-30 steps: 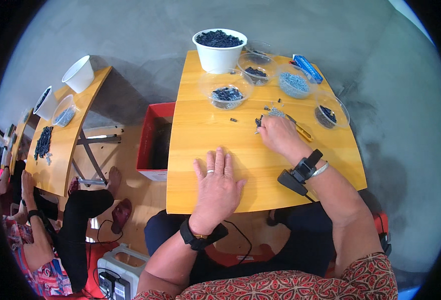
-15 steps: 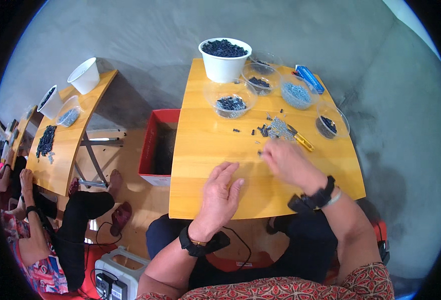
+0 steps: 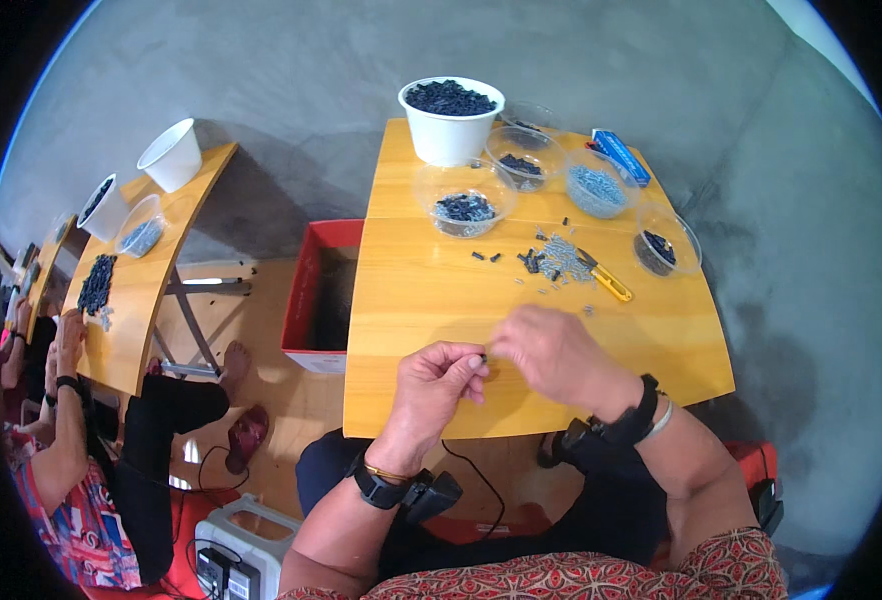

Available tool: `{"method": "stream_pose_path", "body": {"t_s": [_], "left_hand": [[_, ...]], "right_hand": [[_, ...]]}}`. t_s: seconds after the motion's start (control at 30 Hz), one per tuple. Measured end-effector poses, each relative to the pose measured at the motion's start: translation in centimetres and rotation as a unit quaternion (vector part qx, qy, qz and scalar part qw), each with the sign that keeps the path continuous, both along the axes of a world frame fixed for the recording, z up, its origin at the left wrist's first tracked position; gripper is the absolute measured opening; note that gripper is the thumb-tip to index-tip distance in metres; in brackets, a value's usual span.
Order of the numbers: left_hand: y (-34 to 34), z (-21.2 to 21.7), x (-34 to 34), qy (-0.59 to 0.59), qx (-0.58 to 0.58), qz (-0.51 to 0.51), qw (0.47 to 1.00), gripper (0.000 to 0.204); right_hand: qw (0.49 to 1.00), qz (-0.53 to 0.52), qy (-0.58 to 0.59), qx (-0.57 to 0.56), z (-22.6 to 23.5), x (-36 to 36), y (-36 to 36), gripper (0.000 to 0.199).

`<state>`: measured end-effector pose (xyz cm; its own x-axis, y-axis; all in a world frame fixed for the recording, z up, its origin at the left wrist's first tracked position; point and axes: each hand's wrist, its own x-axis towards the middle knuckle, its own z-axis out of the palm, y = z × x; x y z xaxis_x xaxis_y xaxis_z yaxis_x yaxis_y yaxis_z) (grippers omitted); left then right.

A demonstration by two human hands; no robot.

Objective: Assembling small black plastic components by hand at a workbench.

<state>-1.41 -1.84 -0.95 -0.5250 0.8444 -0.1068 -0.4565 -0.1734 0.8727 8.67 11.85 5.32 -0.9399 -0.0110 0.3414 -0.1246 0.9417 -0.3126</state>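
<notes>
My left hand (image 3: 439, 382) is closed above the near part of the yellow wooden table (image 3: 411, 300), pinching a small black piece (image 3: 483, 358) between thumb and forefinger. Just right of it, my right hand (image 3: 556, 352) has its fingers curled together close to that piece. Those fingertips are blurred, and whatever they hold is hidden. Beyond the hands lies a pile of small grey screw-like parts (image 3: 563, 258), with black pieces (image 3: 533, 262) at its left side. A yellow utility knife (image 3: 609, 280) rests against the pile's right side.
Clear plastic bowls of small parts stand farther back: a mixed one (image 3: 464, 208), a black one (image 3: 521, 170), a silvery one (image 3: 599, 188), another black one (image 3: 661, 250). Behind are a white tub (image 3: 451, 135) and blue box (image 3: 619, 157). A red bin (image 3: 306, 290) stands left; a person works beyond.
My right hand has come left and nearer from the pile to my left hand. The left hand has closed from open onto a small black piece.
</notes>
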Motion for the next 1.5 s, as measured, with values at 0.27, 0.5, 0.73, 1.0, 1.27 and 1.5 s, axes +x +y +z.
{"method": "stream_pose_path", "body": {"t_s": [0.27,0.5,0.73,1.0,1.27,1.5], "left_hand": [[-0.5,0.2,-0.4,-0.057,0.022,-0.023,0.998,0.012],[-0.5,-0.2,-0.6,-0.061,0.039,-0.008,0.997,0.012],[-0.2,-0.4,-0.5,-0.035,0.032,-0.012,0.999,0.013],[0.2,0.6,-0.3,-0.115,0.073,-0.009,0.991,0.013],[0.2,-0.1,-0.1,-0.1,0.081,0.001,0.992,0.013],[0.4,-0.2,-0.2,-0.089,0.063,0.011,0.994,0.012]], "right_hand": [[0.952,-0.294,-0.037,-0.079,-1.8,-0.5,8.5,0.008],[0.982,-0.185,-0.031,-0.018,-2.8,-2.8,7.8,0.006],[0.978,-0.195,-0.061,0.038,-3.9,-3.5,6.8,0.008],[0.985,-0.169,0.005,-0.044,-3.2,-2.3,6.4,0.005],[0.967,-0.212,0.019,-0.137,-3.1,-0.2,7.8,0.007],[0.972,-0.231,-0.025,-0.029,-4.0,-0.7,9.0,0.003]]}}
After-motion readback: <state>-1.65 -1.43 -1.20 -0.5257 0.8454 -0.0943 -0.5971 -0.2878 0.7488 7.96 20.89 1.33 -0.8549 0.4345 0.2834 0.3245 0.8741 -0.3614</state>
